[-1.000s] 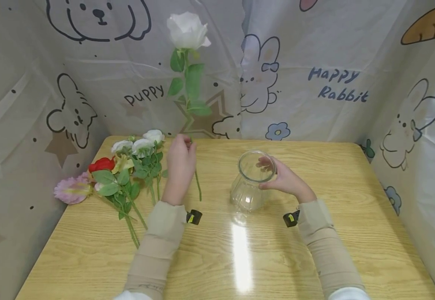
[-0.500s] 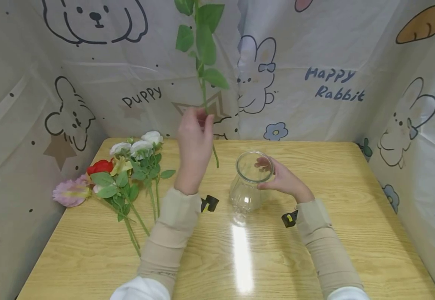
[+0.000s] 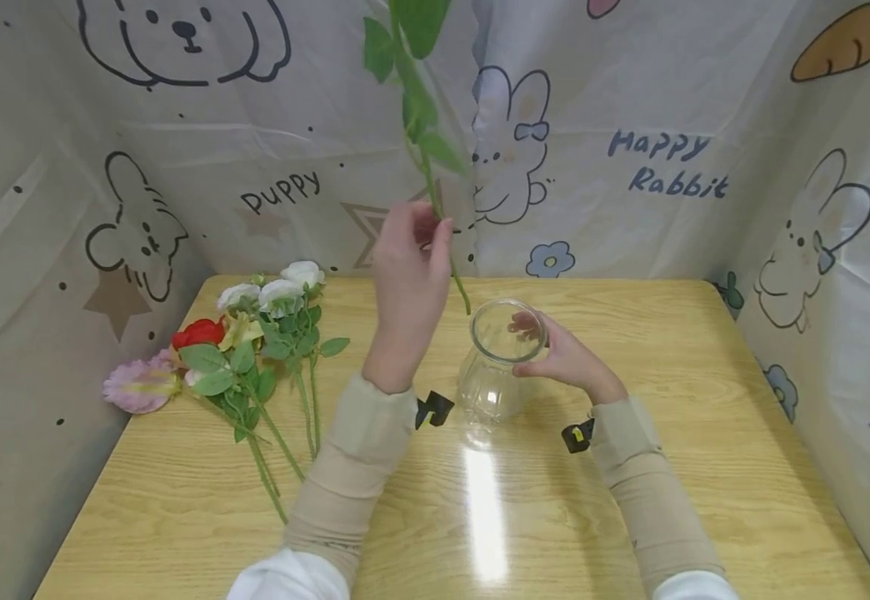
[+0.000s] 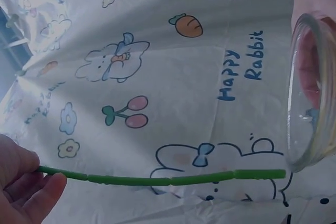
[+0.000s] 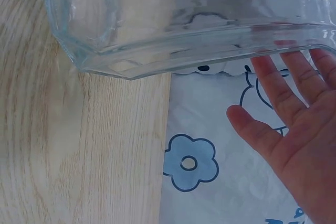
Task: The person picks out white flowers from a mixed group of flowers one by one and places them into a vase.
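My left hand point(image 3: 412, 287) pinches the green stem of an artificial rose point(image 3: 417, 100), raised above the table's back edge. Its bloom lies outside the head view. The stem's cut end hangs just left of and above the mouth of a clear glass vase point(image 3: 491, 387). In the left wrist view, thumb and finger hold the stem point(image 4: 168, 181), whose tip is close to the vase rim point(image 4: 294, 93) but apart from it. My right hand point(image 3: 577, 358) grips the vase's neck from the right. The right wrist view has its fingers point(image 5: 281, 90) against the ribbed glass.
Several artificial flowers lie at the left of the wooden table point(image 3: 592, 517): a pink bloom point(image 3: 141, 383), a red bloom point(image 3: 198, 333), a yellow one point(image 3: 240, 331) and white ones point(image 3: 281, 297). Printed cloth point(image 3: 630, 217) encloses the back and sides.
My left hand has lifted the white rose and carried it rightward, bringing its stem end beside the vase mouth. The bloom has left the head view. My right hand and the vase stay put.
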The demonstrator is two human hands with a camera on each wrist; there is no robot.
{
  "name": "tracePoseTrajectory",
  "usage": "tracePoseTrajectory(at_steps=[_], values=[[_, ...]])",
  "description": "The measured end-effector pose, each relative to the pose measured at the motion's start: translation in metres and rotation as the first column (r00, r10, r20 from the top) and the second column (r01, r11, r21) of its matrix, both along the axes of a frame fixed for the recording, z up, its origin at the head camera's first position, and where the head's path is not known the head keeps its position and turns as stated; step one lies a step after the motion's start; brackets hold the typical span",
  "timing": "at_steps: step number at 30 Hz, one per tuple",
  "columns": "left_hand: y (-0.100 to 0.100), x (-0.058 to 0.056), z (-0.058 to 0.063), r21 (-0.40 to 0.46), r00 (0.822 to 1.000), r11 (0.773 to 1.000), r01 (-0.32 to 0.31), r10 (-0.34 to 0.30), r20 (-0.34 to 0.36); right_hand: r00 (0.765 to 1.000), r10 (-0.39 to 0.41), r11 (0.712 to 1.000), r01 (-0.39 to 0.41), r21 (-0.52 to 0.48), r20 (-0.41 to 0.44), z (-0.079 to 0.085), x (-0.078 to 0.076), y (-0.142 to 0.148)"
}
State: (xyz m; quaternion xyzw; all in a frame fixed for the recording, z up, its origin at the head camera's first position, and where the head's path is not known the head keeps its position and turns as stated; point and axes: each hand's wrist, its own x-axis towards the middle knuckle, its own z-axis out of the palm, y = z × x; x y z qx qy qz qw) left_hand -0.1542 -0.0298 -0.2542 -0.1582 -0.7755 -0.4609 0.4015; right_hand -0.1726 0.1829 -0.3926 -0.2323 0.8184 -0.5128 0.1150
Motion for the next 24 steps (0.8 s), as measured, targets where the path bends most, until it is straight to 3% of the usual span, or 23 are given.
tracePoseTrajectory(at_steps=[5,11,18,24], values=[[0.003,0.002,-0.004,0.001,0.999,1.000,0.027,-0.027,0.018,1.000,-0.004,1.000,0.004,0.006,0.013,0.016,0.008,-0.005],[0.010,0.001,-0.013,-0.019,0.995,0.995,0.096,-0.095,0.034,0.999,-0.017,1.000,0.016,0.018,0.029,0.020,0.010,-0.006],[0.020,-0.001,-0.034,-0.054,0.969,0.986,0.161,-0.147,0.199,1.000,-0.014,1.000,0.014,-0.007,0.023,0.016,0.008,-0.006],[0.024,-0.002,-0.055,-0.111,0.951,0.976,0.186,-0.150,0.272,1.000,-0.010,1.000,0.010,-0.020,0.016,0.013,0.007,-0.005]])
